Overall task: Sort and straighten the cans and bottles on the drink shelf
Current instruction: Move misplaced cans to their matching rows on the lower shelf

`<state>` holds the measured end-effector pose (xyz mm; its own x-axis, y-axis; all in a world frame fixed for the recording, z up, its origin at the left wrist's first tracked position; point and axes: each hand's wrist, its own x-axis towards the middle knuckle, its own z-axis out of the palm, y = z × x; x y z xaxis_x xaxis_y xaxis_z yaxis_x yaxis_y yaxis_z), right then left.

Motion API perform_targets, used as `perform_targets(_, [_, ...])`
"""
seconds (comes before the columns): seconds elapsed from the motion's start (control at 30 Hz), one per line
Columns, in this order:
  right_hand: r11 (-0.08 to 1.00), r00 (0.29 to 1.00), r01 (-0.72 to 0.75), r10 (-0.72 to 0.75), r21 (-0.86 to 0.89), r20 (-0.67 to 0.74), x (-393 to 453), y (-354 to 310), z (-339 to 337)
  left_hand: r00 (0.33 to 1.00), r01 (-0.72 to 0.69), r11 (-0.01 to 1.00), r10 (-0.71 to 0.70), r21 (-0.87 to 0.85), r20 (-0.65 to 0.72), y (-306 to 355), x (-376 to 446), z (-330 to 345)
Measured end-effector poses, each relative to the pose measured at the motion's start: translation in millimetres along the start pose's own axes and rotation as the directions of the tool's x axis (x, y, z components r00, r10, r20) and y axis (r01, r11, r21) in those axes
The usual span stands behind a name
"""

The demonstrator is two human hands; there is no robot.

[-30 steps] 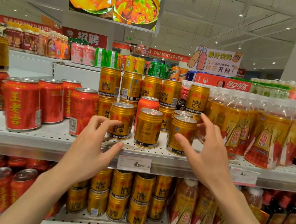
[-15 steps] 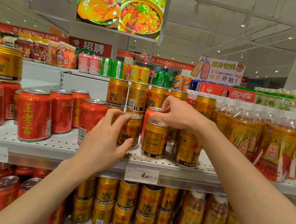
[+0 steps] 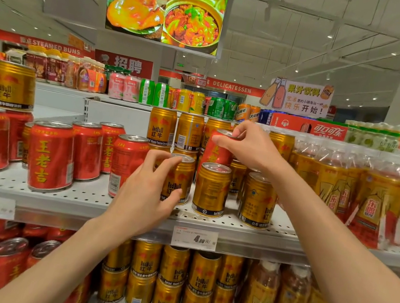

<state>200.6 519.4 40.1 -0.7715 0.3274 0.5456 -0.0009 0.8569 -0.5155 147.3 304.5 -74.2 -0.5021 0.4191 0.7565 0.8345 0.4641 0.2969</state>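
**Gripping two cans on the drink shelf**

Gripping the rim of a red can (image 3: 215, 151) from above, the right hand (image 3: 250, 144) has its fingertips curled over the lid; the can stands among the gold cans, behind the front row, and whether it rests on the shelf or is lifted clear cannot be told. The left hand (image 3: 145, 195) is wrapped around a gold Red Bull can (image 3: 180, 179) at the front of the shelf, thumb low on the label and fingers reaching up to the top edge, so that it grasps the can while the can stands upright on the board.

Both cans sit on a white perforated shelf (image 3: 82, 198) with a price tag (image 3: 194, 238) clipped to its front edge. Just right of the left hand's can stand two more gold cans (image 3: 211, 189), upright and close together. Further gold cans are stacked two high behind them.

To the left stands a group of red cans (image 3: 50, 157), with one gold can (image 3: 13, 84) perched on top of them at the far left. To the right are wrapped bottles (image 3: 368, 199) with gold and red labels. The lower shelf holds more red cans, gold cans and bottles. Overhead hangs a food screen (image 3: 166, 11), and red store signs run along the back wall.
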Motion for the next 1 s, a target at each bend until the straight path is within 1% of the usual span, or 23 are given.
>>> perform_targets(0.13, [0.994,0.992,0.057,-0.046,0.097,-0.115,-4.9,-1.9,-17.8,0.998,0.062,0.995,-0.062,-0.082,0.014,3.4,0.5,-3.8])
perform_targets(0.2, [0.986,0.981,0.074,-0.045,0.147,-0.19,-7.2,-1.0,-24.3,0.995,0.102,0.984,-0.103,-0.145,-0.001,7.4,3.9,-6.3])
perform_targets(0.27, [0.972,0.968,0.096,-0.042,0.213,-0.246,-11.5,-0.2,-30.2,0.989,0.141,0.975,-0.145,-0.173,-0.008,12.1,9.2,-8.9])
perform_targets(0.33, [0.958,0.959,0.121,-0.045,0.259,-0.279,-18.7,-2.2,-36.3,0.985,0.168,0.968,-0.171,-0.185,-0.001,16.6,14.5,-12.4])
perform_targets(0.4, [0.946,0.957,0.139,-0.052,0.293,-0.285,-26.1,-4.0,-41.6,0.986,0.164,0.965,-0.168,-0.206,-0.002,21.3,18.6,-16.9])
perform_targets(0.53, [0.914,0.981,0.109,-0.035,0.392,-0.191,-45.3,-7.9,-44.2,0.991,0.13,0.945,-0.132,-0.299,0.012,31.2,20.2,-28.0])
perform_targets(0.7, [0.858,0.997,0.081,-0.061,0.506,-0.056,-75.0,-19.7,-36.5,0.993,0.108,0.898,-0.072,-0.427,0.098,43.0,9.0,-34.7])
perform_targets(0.87, [0.854,0.988,0.083,-0.139,0.513,0.071,-89.8,-27.2,-14.7,0.99,0.121,0.853,-0.069,-0.508,0.12,44.9,-2.8,-38.2])
perform_targets(1.0, [0.872,0.972,0.109,-0.194,0.478,0.133,-90.2,-24.6,-3.9,0.988,0.144,0.861,-0.101,-0.488,0.113,33.1,-18.6,-38.0])
